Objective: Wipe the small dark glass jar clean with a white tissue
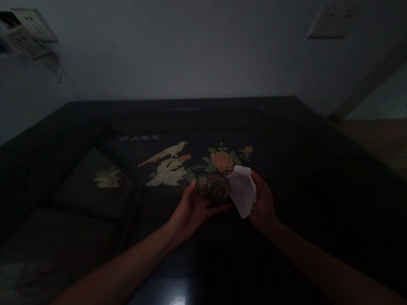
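My left hand (192, 210) is wrapped round a small clear glass jar (213, 187), tipped on its side above the dark table. My right hand (262, 202) grips a crumpled white cloth or tissue (243, 190) and presses it against the jar's open end. Both hands meet just in front of the inlaid flower on the tabletop. The scene is very dim, so the jar's contents cannot be made out.
The black lacquered table (295, 174) bears an inlay of birds (166, 166) and an orange flower (222, 160). A grey wall with socket plates (332, 21) stands behind. Wooden floor (391, 144) shows at the right. A pale object (11, 287) lies at the lower left.
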Available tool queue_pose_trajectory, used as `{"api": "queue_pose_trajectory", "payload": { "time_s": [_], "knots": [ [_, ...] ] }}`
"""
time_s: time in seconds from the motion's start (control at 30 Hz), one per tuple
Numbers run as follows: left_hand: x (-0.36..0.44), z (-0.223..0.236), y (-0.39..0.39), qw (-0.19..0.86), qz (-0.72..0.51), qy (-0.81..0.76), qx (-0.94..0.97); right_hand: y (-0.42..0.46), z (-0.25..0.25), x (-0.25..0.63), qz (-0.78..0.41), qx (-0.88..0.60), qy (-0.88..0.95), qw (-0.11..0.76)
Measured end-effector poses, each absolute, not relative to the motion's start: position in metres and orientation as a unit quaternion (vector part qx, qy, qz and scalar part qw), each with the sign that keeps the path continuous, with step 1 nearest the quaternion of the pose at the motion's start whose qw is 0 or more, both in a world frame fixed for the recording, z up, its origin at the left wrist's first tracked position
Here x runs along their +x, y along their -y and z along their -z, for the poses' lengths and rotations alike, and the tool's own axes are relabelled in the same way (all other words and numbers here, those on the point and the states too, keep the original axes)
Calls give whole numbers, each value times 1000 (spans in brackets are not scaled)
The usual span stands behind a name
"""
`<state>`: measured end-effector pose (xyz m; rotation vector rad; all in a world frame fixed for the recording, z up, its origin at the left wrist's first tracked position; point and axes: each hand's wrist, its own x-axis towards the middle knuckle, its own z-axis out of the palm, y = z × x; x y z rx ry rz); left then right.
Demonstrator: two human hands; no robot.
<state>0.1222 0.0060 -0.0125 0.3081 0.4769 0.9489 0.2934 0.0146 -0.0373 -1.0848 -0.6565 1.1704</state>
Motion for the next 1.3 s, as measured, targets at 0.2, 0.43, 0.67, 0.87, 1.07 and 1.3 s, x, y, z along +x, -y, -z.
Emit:
{"api": "queue_pose_trajectory", "payload": {
  "time_s": [0.2, 0.43, 0.67, 0.87, 1.07, 1.3],
  "knots": [
    [123, 14, -5, 857, -434, -234, 150, -11, 23, 290, -478, -477, 361, 643],
    [124, 19, -5, 866, -406, -224, 189, -2, 18, 290, -373, -509, 485, 605],
    [125, 14, -3, 866, -415, -216, 177, 7, 14, 290, -230, -417, 691, 544],
    [123, 11, -3, 856, -439, -239, 135, 6, 16, 293, -166, -369, 777, 483],
    [121, 9, -4, 860, -441, -217, 134, 9, 19, 293, -69, -367, 802, 466],
    [120, 12, -4, 867, -442, -210, 95, 11, 17, 291, -59, -315, 817, 479]
  ]
}}
